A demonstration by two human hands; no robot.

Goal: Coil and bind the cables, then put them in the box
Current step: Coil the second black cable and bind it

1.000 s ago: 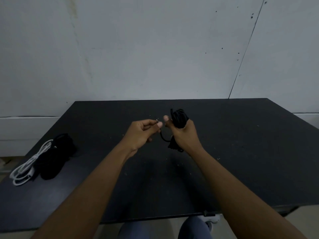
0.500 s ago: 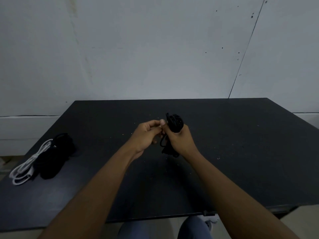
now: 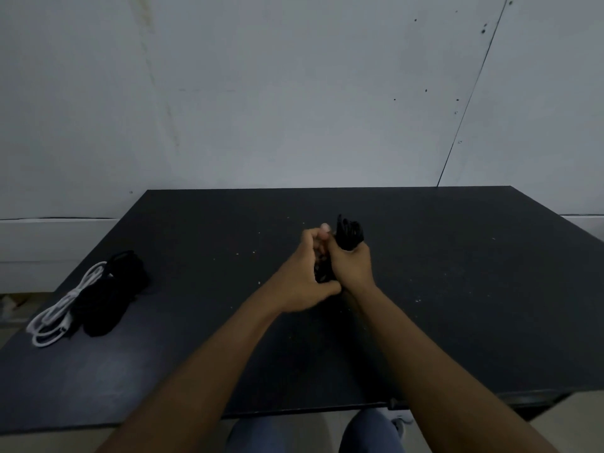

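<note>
My right hand (image 3: 353, 263) grips a coiled black cable (image 3: 349, 234) above the middle of the black table (image 3: 474, 289); the top of the coil sticks out above its fingers. Pressed against it from the left, my left hand (image 3: 305, 276) has its fingers curled round the lower part of the same coil, the thumb tip raised beside the bundle. What the left fingers pinch is hidden between the two hands. No box is in view.
At the table's left edge lie a coiled white cable (image 3: 54, 317) and a black bundle of cable (image 3: 109, 294) side by side. A pale wall stands right behind the table. The person's knees show under the near edge.
My left hand, which held a cable end a little apart from the coil, has closed in and now wraps against the coil and my right hand. Both hands have shifted slightly right.
</note>
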